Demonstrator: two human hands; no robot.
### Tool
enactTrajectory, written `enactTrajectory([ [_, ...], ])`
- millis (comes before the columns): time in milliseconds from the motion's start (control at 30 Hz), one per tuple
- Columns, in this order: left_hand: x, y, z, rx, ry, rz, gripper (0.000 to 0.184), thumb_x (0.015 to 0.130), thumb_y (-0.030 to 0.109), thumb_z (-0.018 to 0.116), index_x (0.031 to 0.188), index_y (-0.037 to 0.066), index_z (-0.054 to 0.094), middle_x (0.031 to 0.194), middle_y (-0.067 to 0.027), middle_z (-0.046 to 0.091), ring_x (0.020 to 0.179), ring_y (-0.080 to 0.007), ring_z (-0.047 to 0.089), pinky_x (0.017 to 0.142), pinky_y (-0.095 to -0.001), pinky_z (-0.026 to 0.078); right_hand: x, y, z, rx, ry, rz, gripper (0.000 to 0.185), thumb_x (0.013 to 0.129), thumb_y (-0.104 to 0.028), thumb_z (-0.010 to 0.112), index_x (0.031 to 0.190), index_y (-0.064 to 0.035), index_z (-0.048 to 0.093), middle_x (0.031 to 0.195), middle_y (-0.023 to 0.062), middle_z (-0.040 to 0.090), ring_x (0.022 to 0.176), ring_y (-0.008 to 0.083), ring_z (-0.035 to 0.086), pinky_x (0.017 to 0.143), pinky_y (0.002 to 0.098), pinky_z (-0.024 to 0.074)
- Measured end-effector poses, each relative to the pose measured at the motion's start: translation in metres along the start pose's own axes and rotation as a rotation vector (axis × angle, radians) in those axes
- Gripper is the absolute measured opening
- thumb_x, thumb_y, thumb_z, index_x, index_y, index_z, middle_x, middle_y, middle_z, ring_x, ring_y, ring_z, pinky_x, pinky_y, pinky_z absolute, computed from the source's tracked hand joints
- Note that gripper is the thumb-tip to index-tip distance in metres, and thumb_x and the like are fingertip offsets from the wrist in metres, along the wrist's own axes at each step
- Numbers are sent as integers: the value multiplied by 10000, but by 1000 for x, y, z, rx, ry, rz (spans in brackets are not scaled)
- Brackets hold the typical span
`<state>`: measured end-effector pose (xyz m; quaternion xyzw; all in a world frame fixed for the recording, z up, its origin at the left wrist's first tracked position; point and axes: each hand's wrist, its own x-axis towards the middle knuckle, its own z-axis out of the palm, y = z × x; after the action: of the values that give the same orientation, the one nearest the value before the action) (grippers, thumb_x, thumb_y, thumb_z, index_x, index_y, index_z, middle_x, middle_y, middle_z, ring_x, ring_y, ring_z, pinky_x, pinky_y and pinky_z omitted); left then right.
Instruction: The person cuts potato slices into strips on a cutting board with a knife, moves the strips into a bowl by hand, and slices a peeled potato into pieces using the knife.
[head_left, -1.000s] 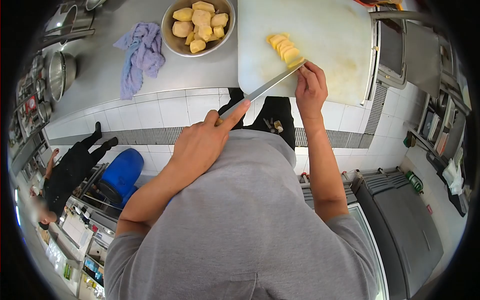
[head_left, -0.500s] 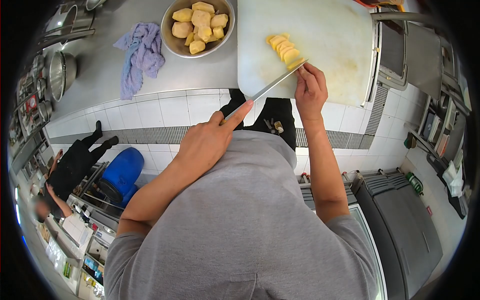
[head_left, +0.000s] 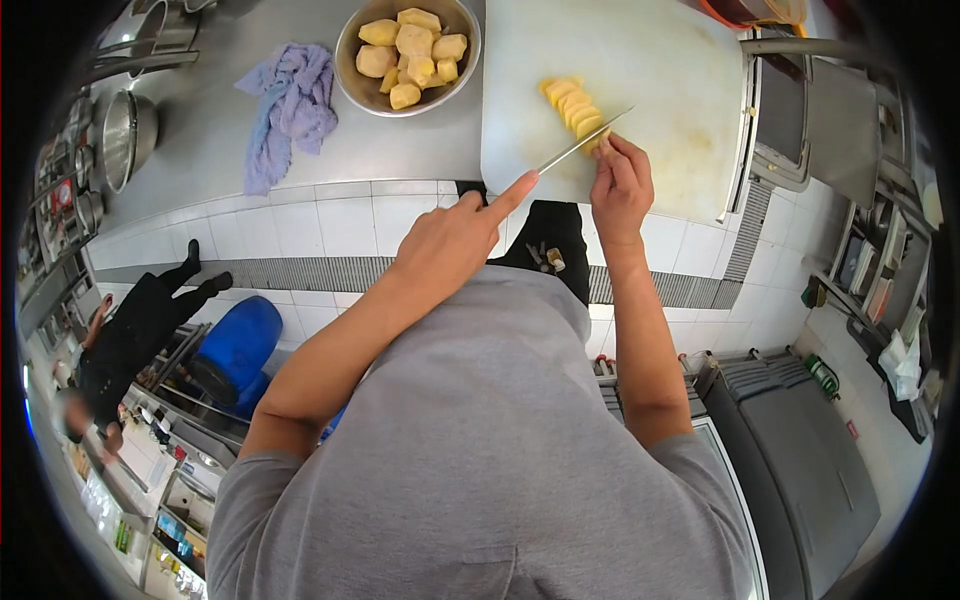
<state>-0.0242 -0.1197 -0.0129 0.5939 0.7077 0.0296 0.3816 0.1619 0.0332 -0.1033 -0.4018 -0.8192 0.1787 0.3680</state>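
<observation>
My left hand (head_left: 450, 245) is closed around a kitchen knife (head_left: 575, 148), its index finger stretched along the spine and the handle hidden in the palm. The blade lies slantwise across the near end of a partly sliced potato (head_left: 572, 103), whose yellow slices lean in a row. Just right of the blade, my right hand (head_left: 622, 185) pinches the potato's near end with curled fingertips. Under them is a white cutting board (head_left: 680, 100). Left of the board, a metal bowl (head_left: 350, 85) holds several peeled potatoes (head_left: 414, 40).
A crumpled purple cloth (head_left: 290, 110) lies on the steel counter (head_left: 205, 150) beside the bowl. Metal strainers (head_left: 120, 140) stand at far left. A blue barrel (head_left: 238, 340) is behind me at left, near another person (head_left: 130, 335) in dark clothes. Grey cabinets (head_left: 800, 440) stand behind at right.
My left hand has pushed the knife forward and to the right across the potato. The right hand keeps its hold in nearly the same place. The other person's arm has shifted.
</observation>
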Motion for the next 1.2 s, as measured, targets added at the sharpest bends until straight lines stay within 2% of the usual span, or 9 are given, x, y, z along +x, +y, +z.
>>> enactTrajectory([
  [133,-21,-6,-2,59,-122,-99,917,1055,91,667,1813,428,275,994,-157,685,731,-405,721,689,-519,632,-2,2,-1,37,4,9,127,998,63,796,1113,10,806,1211,152,788,1028,293,796,849,366,671],
  [333,-6,1,3,27,10,-24,910,1058,102,661,1812,432,271,1001,-157,682,736,-402,724,711,-522,634,3,-6,-3,48,10,70,174,1010,51,790,1171,-12,812,1230,146,785,1041,279,792,857,357,669],
  [533,-14,-4,1,14,-40,-53,877,1078,104,645,1807,433,287,989,-155,680,737,-400,729,711,-525,635,0,-9,-5,77,-30,87,160,1022,50,776,1166,-16,804,1239,147,786,1032,276,797,837,361,674],
  [600,-15,-5,-2,4,-20,-37,878,1077,103,645,1804,443,289,1007,-152,683,730,-402,731,708,-526,636,2,-9,-5,75,-11,97,157,992,42,793,1135,-20,813,1201,146,791,1016,311,786,847,392,659],
  [733,-33,2,-9,74,-25,-55,896,1066,94,652,1803,452,290,1016,-146,673,714,-401,724,706,-525,637,2,-8,-3,141,19,114,142,984,44,796,1112,-17,804,1186,148,795,1007,322,784,835,397,656],
  [800,-42,5,-12,114,-37,-69,917,1052,87,663,1803,458,290,1013,-139,659,683,-393,711,699,-517,638,3,-7,-4,99,28,56,142,965,55,800,1087,-17,794,1178,149,795,1002,333,783,828,400,656],
  [1200,-59,13,-11,212,12,-64,928,1032,94,700,1803,437,315,1008,-110,660,637,-372,691,640,-503,629,-2,2,-3,116,40,70,179,924,63,818,1076,-29,798,1158,140,797,1013,330,777,861,402,649],
])
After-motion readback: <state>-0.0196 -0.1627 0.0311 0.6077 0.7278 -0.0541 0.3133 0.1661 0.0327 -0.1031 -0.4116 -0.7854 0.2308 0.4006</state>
